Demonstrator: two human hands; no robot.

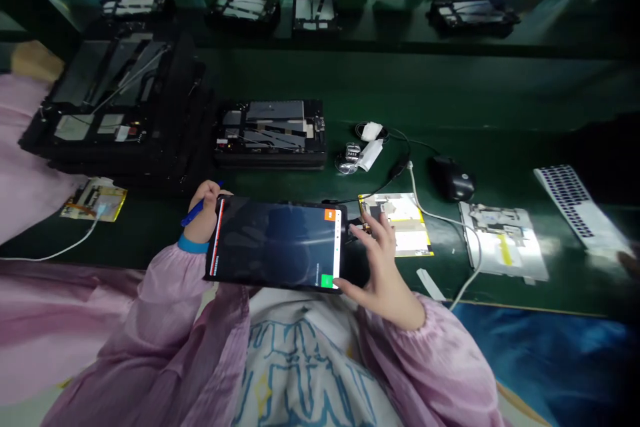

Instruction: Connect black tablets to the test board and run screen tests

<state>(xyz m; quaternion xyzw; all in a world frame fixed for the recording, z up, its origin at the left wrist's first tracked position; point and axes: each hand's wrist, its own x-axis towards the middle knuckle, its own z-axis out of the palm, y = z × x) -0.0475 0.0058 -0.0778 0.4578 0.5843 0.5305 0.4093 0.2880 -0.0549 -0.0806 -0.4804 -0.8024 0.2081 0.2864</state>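
I hold a dark tablet (277, 243) with a lit screen over my lap, at the near edge of the green bench. My left hand (205, 210) grips its left edge and also keeps a blue pen (197, 208) between the fingers. My right hand (383, 260) holds the tablet's right edge, thumb near a green square on the screen, fingers curled behind. An orange square shows at the screen's top right corner.
A stack of open tablet chassis (115, 103) stands at the left, one more chassis (270, 133) in the middle. A black mouse (453, 177), white cables (430, 213), a yellow-edged board (400, 220), a silver panel (503, 240) and a keyboard (575, 203) lie at the right.
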